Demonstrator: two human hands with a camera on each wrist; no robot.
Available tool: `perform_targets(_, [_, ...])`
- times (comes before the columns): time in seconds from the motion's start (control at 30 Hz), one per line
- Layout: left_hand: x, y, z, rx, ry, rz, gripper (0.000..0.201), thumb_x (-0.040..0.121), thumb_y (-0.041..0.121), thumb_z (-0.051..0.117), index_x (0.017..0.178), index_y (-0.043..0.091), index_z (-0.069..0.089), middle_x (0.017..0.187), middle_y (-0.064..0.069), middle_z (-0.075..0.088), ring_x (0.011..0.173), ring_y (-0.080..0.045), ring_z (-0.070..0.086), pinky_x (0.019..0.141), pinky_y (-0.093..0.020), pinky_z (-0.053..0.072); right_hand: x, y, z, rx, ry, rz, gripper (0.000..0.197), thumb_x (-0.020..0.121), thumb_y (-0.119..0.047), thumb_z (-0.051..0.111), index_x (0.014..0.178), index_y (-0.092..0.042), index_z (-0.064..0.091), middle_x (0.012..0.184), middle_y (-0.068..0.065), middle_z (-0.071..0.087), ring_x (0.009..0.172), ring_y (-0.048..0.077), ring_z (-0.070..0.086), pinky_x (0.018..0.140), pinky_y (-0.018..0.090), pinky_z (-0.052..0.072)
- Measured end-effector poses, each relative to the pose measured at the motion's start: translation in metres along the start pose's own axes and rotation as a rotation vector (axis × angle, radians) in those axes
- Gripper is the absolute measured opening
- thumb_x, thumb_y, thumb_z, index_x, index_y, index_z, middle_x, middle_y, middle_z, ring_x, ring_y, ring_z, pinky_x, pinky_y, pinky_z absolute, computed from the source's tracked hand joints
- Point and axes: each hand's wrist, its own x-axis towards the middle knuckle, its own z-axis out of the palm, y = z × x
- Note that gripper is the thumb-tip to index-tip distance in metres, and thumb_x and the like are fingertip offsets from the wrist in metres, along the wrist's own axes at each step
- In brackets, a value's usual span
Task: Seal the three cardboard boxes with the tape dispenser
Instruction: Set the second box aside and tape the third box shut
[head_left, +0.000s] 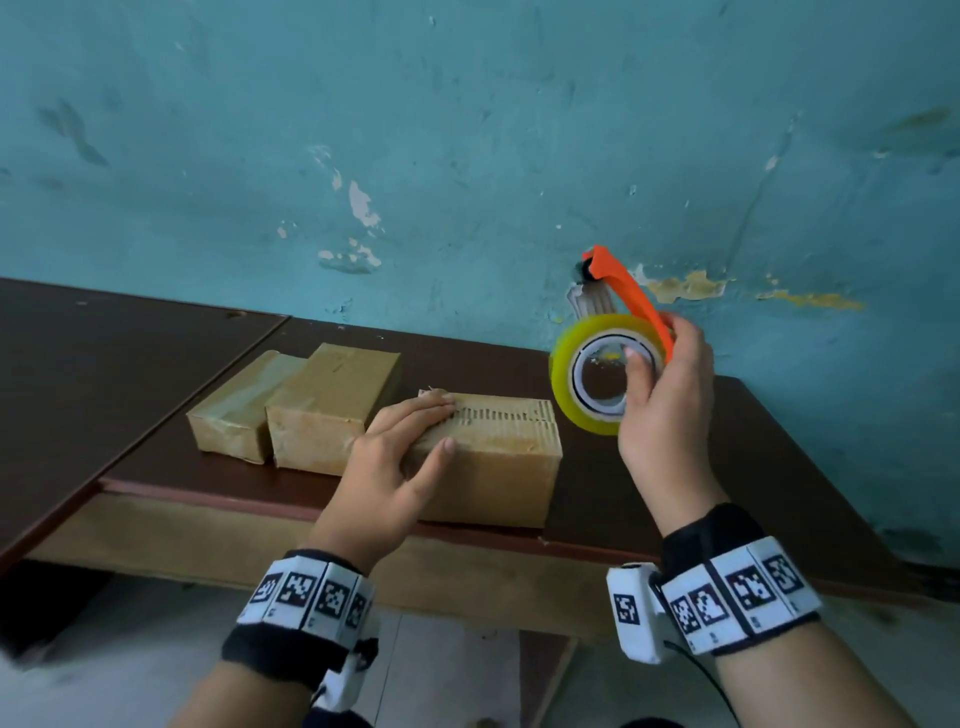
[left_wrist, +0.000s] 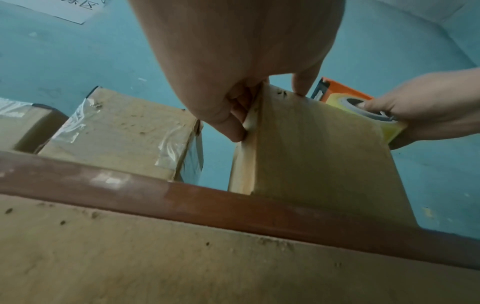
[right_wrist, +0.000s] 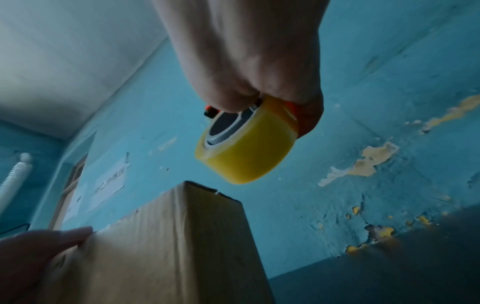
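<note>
Three cardboard boxes sit on the dark brown table (head_left: 675, 467). The near box (head_left: 498, 467) lies at the front edge, its top flaps showing torn corrugation. My left hand (head_left: 400, 452) rests on its left end, fingers on top and thumb on the front face. My right hand (head_left: 660, 395) holds the orange tape dispenser (head_left: 623, 291) with its yellow roll (head_left: 571, 384) in the air, just above and right of that box, thumb through the core. Two taped boxes, one (head_left: 332, 405) beside another (head_left: 239, 410), lie to the left.
A peeling teal wall (head_left: 467, 156) stands right behind the table. A second dark tabletop (head_left: 104, 374) adjoins on the left. The table's front edge (left_wrist: 182, 197) runs under my wrists, with floor below.
</note>
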Motion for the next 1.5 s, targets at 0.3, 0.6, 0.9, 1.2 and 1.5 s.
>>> perform_targets(0.3, [-0.002, 0.003, 0.004, -0.010, -0.012, -0.019, 0.046, 0.102, 0.043, 0.055, 0.140, 0.019, 0.063, 0.147, 0.014, 0.056, 0.143, 0.002, 0.041, 0.121, -0.027, 0.033, -0.010, -0.013, 0.009, 0.020, -0.199, -0.384, 0.047, 0.099, -0.009, 0.062, 0.144, -0.016, 0.051, 0.134, 0.007, 0.045, 0.117, 0.002, 0.044, 0.100, 0.011, 0.039])
perform_targets(0.6, [-0.005, 0.009, 0.019, -0.095, 0.035, -0.052, 0.047, 0.094, 0.026, 0.075, 0.139, 0.018, 0.064, 0.147, 0.020, 0.052, 0.145, 0.006, 0.038, 0.120, -0.017, 0.029, -0.015, -0.028, 0.020, -0.087, -0.255, -0.462, 0.072, 0.083, 0.019, 0.057, 0.143, -0.021, 0.052, 0.137, 0.005, 0.042, 0.127, 0.020, 0.051, 0.108, 0.038, 0.051])
perform_targets(0.9, [-0.006, 0.024, 0.043, -0.067, -0.007, -0.006, 0.051, 0.097, 0.038, 0.069, 0.142, 0.016, 0.059, 0.152, 0.012, 0.049, 0.148, 0.004, 0.032, 0.124, -0.022, 0.027, -0.003, -0.008, -0.008, -0.130, -0.260, -0.468, 0.073, 0.080, 0.022, 0.059, 0.141, -0.018, 0.055, 0.139, 0.005, 0.044, 0.129, 0.020, 0.051, 0.110, 0.040, 0.050])
perform_targets(1.2, [-0.007, 0.028, 0.045, -0.165, -0.011, -0.029, 0.047, 0.097, 0.029, 0.071, 0.140, 0.014, 0.060, 0.149, 0.010, 0.052, 0.144, 0.001, 0.040, 0.120, -0.019, 0.031, -0.001, -0.007, -0.019, -0.089, -0.315, -0.460, 0.069, 0.083, 0.021, 0.059, 0.139, -0.020, 0.057, 0.138, 0.002, 0.043, 0.129, 0.020, 0.051, 0.107, 0.043, 0.052])
perform_targets(1.5, [-0.008, 0.031, 0.051, -0.339, 0.010, -0.125, 0.044, 0.093, 0.025, 0.059, 0.135, 0.015, 0.064, 0.149, 0.009, 0.053, 0.145, 0.008, 0.035, 0.120, -0.014, 0.026, -0.010, -0.006, -0.014, -0.122, -0.261, -0.402, 0.069, 0.087, 0.017, 0.056, 0.141, -0.027, 0.053, 0.140, 0.002, 0.041, 0.125, 0.023, 0.052, 0.107, 0.042, 0.051])
